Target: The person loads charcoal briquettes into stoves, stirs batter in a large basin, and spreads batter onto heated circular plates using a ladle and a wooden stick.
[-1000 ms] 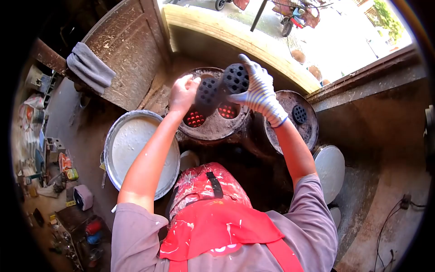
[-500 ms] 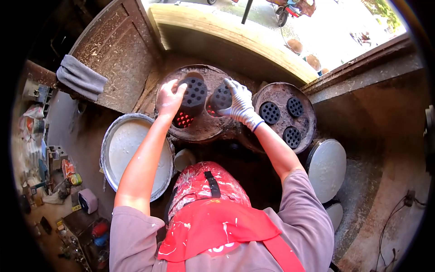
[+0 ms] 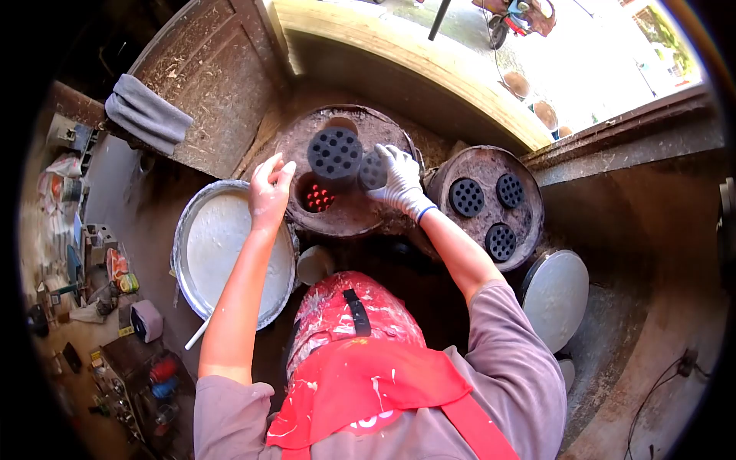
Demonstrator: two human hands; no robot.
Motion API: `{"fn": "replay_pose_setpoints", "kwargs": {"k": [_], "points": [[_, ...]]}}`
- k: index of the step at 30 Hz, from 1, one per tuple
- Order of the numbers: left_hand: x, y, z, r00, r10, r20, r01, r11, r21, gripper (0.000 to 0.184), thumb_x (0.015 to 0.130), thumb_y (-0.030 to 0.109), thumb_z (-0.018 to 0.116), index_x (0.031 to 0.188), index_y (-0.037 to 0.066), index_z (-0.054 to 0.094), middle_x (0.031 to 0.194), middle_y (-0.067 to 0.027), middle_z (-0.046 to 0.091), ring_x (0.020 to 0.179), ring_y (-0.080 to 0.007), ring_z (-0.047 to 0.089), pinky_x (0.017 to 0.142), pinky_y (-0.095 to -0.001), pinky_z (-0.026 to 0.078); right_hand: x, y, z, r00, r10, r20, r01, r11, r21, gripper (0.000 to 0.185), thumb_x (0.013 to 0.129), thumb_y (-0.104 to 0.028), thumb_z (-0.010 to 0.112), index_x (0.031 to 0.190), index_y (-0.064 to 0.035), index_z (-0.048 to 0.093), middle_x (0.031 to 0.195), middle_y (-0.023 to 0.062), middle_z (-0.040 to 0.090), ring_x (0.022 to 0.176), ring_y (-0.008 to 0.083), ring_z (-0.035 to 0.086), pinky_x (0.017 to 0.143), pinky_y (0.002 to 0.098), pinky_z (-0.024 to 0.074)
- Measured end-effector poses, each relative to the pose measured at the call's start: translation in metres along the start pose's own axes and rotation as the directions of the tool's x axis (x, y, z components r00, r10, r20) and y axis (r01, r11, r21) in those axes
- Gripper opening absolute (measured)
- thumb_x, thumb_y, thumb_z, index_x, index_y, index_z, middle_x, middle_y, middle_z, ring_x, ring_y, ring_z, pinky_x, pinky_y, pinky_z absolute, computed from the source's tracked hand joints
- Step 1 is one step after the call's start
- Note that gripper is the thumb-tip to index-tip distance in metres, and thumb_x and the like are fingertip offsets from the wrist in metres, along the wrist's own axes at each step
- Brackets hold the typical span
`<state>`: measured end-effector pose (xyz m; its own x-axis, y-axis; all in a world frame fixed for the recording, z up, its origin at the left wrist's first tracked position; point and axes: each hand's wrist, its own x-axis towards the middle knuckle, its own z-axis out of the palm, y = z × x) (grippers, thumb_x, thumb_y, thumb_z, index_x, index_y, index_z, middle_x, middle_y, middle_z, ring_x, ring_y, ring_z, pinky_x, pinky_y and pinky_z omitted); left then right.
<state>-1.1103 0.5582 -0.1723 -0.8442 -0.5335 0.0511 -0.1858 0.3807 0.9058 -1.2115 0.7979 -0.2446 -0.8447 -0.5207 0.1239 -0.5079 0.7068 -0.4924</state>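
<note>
- Glowing in its near-left hole (image 3: 317, 197): round stove (image 3: 356, 215), far centre.
- Right hand (image 3: 399, 182), gloved: gripping the right briquette (image 3: 372, 171) at the stove's right side.
- Left hand (image 3: 270, 195), bare: fingers parted, empty.
- Left briquette (image 3: 335, 153): just released, now seemingly standing unaided on the stove's left.

Looks forward and steeply down from the head, over the red apron (image 3: 368, 387) at the near edge. Shows both arms (image 3: 232, 307) from above, stretched toward the left hand (image 3: 270, 195) and the gloved right hand (image 3: 401, 182), both at close range. Sets the stove drum (image 3: 297, 139) just beyond the middle, seen from above and the near side. Reaches left to the grey floor (image 3: 115, 192), and far past the wooden beam (image 3: 422, 67) into bright outdoor light. Takes in a very wide field, bending straight edges, with black corners left and right.
</note>
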Motion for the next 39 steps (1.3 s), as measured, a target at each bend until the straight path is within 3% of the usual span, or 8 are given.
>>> {"fn": "replay_pose_setpoints", "kwargs": {"k": [15, 17, 19, 21, 25, 27, 29, 39], "points": [[-0.094, -0.057, -0.078, 0.980, -0.181, -0.087, 0.172, 0.980, -0.098, 0.033, 0.079, 0.012, 0.061, 0.110, 0.001, 0.056, 0.102, -0.0110, 0.055, 0.086, -0.0177, 0.058, 0.076, -0.0278, 0.047, 0.004, 0.004, 0.017, 0.964, 0.074, 0.255, -0.033, 0.987, -0.159, 0.091, 0.050, -0.038, 0.076, 0.128, -0.0128, 0.037, 0.126, 0.0114, 0.042, 0.117, 0.0310, 0.038, 0.097, 0.0431, 0.0309], [-0.097, -0.059, -0.087, 0.984, -0.155, -0.089, 0.147, 0.985, -0.090, 0.033, 0.079, 0.012, 0.061, 0.110, 0.001, 0.056, 0.102, -0.0109, 0.055, 0.085, -0.0174, 0.058, 0.076, -0.0276, 0.048, 0.008, 0.005, 0.007, 0.993, 0.040, 0.111, -0.014, 0.975, -0.221, 0.081, 0.055, -0.036, 0.074, 0.125, -0.0115, 0.042, 0.124, 0.0123, 0.045, 0.115, 0.0307, 0.041, 0.097, 0.0414, 0.0325], [-0.101, -0.062, -0.094, 0.987, -0.132, -0.088, 0.124, 0.988, -0.093, 0.033, 0.079, 0.011, 0.062, 0.110, 0.001, 0.056, 0.102, -0.0108, 0.055, 0.084, -0.0172, 0.058, 0.075, -0.0274, 0.048, 0.018, -0.003, -0.020, 0.978, 0.164, -0.127, -0.164, 0.986, 0.011, 0.071, 0.060, -0.036, 0.074, 0.120, -0.0091, 0.048, 0.118, 0.0147, 0.051, 0.110, 0.0317, 0.047, 0.094, 0.0388, 0.0368], [-0.110, -0.068, -0.097, 0.987, -0.148, -0.059, 0.138, 0.979, -0.148, 0.032, 0.079, 0.011, 0.062, 0.109, 0.000, 0.056, 0.102, -0.0106, 0.055, 0.082, -0.0164, 0.059, 0.074, -0.0271, 0.048, 0.029, -0.008, -0.031, 0.941, 0.189, -0.282, -0.042, 0.889, 0.457, 0.068, 0.062, -0.038, 0.074, 0.117, -0.0074, 0.051, 0.113, 0.0165, 0.054, 0.105, 0.0332, 0.051, 0.092, 0.0374, 0.0401], [-0.125, -0.076, -0.088, 0.986, -0.164, 0.024, 0.166, 0.968, -0.186, 0.033, 0.078, 0.013, 0.063, 0.108, 0.000, 0.056, 0.100, -0.0104, 0.056, 0.080, -0.0157, 0.059, 0.073, -0.0267, 0.047, 0.038, -0.122, -0.073, 0.998, 0.058, 0.038, -0.057, 0.998, -0.025, 0.088, 0.055, -0.047, 0.076, 0.125, -0.0071, 0.042, 0.124, 0.0172, 0.046, 0.115, 0.0326, 0.044, 0.096, 0.0384, 0.0355], [-0.129, -0.078, -0.088, 0.992, -0.109, 0.064, 0.119, 0.979, -0.166, 0.034, 0.078, 0.014, 0.063, 0.107, 0.000, 0.056, 0.100, -0.0110, 0.056, 0.080, -0.0175, 0.060, 0.073, -0.0281, 0.047, 0.042, -0.137, -0.060, 0.989, 0.082, 0.124, -0.058, 0.982, -0.181, 0.099, 0.052, -0.051, 0.075, 0.131, -0.0082, 0.034, 0.128, 0.0179, 0.041, 0.118, 0.0350, 0.039, 0.098, 0.0419, 0.0314], [-0.133, -0.077, -0.091, 0.991, -0.107, 0.079, 0.117, 0.983, -0.144, 0.034, 0.078, 0.015, 0.063, 0.107, 0.000, 0.056, 0.099, -0.0113, 0.057, 0.080, -0.0179, 0.060, 0.073, -0.0286, 0.047, 0.044, -0.153, -0.061, 0.983, 0.111, 0.144, -0.061, 0.949, -0.311, 0.100, 0.051, -0.047, 0.076, 0.132, -0.0102, 0.032, 0.130, 0.0152, 0.040, 0.113, 0.0337, 0.044, 0.093, 0.0421, 0.0368], [-0.144, -0.085, -0.078, 0.977, -0.204, 0.068, 0.210, 0.973, -0.095, 0.034, 0.079, 0.015, 0.062, 0.108, 0.000, 0.056, 0.099, -0.0114, 0.057, 0.080, -0.0177, 0.060, 0.073, -0.0289, 0.047, 0.064, -0.135, -0.065, 0.988, 0.025, 0.152, 0.008, 0.977, -0.214, 0.094, 0.049, -0.038, 0.077, 0.129, -0.0113, 0.036, 0.117, 0.0188, 0.048, 0.103, 0.0358, 0.049, 0.090, 0.0417, 0.0385]]}}
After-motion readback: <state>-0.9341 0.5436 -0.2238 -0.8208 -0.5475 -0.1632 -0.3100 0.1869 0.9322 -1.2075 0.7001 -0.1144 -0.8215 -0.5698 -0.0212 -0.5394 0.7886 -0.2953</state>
